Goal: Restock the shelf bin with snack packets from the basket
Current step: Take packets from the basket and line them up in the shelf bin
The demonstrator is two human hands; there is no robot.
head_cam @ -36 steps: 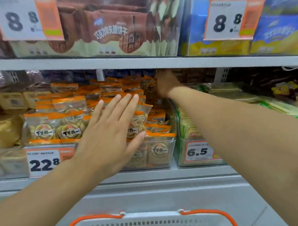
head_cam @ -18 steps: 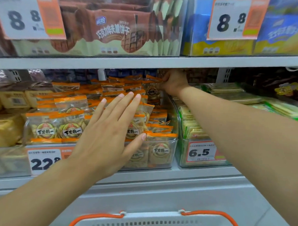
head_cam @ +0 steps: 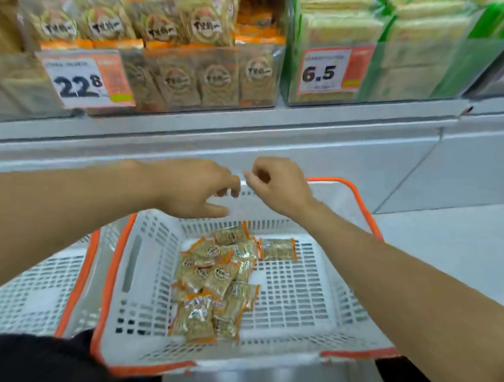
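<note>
Both hands are held over the far rim of the basket [head_cam: 368,213]: the left hand [head_cam: 187,188] and right hand [head_cam: 277,186] loosely curled, nothing gripped. Snack packets [head_cam: 215,278] are piled inside.

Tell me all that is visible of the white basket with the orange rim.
The basket looks like white plastic, its slotted walls and floor perforated, with an orange rim and an oblong grip slot in its left wall. It sits below the shelf, level and open. A loose pile of snack packets lies left of centre on its floor. The left hand and right hand hover over its far wall, apparently without touching.
</note>
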